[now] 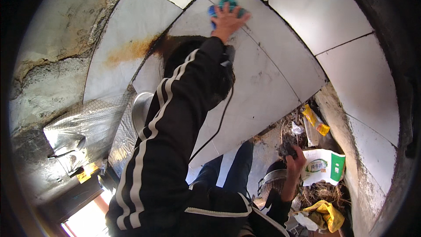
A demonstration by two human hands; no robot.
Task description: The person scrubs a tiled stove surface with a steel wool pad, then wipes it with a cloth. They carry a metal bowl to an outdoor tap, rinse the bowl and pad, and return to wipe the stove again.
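My left hand (227, 22) lies flat, fingers spread, over a blue and green cloth (230, 3) on the white tiled counter (260, 82). Hand and cloth look slightly blurred. Beneath my left forearm is a round black opening or pan (184, 51), mostly hidden by the sleeve. A thin black cord (219, 123) runs from it towards me. Low on the right, my right hand (296, 163) grips a dark, rough clump (288, 146), whose kind I cannot make out. It is held beside a white and green milk carton panel (324, 167).
Dry roots or twigs (324, 195) and wrappers, including a yellow one (330, 215), fill the corner at right. A metal pot (142, 108) stands left of my sleeve near foil sheeting (88, 131). Rust (131, 51) stains the wall tiles. A mesh-like container (274, 181) sits below my right hand.
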